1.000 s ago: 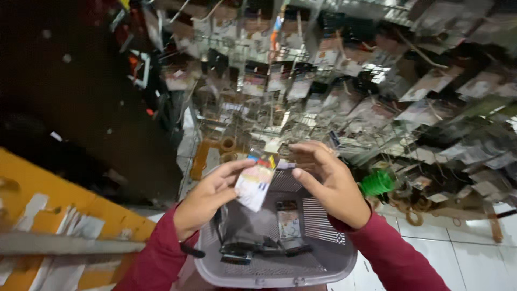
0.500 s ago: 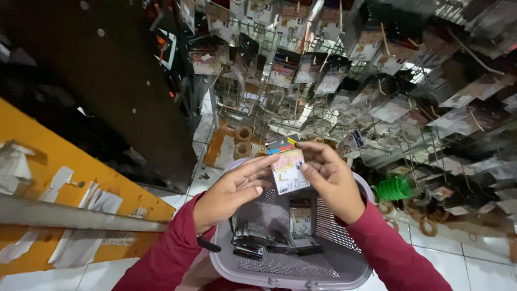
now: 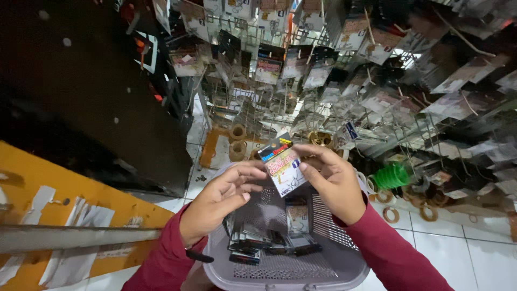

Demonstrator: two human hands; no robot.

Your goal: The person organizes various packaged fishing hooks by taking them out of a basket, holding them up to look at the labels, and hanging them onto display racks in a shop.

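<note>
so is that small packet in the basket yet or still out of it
Out. Both the left hand and the right hand hold the small packet up above the grey basket, where other packets lie.

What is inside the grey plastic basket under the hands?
Inside the grey basket lie several small flat packets, mostly dark; one pale packet leans against its far wall. The hands and the held packet cover the basket's far rim.
</note>
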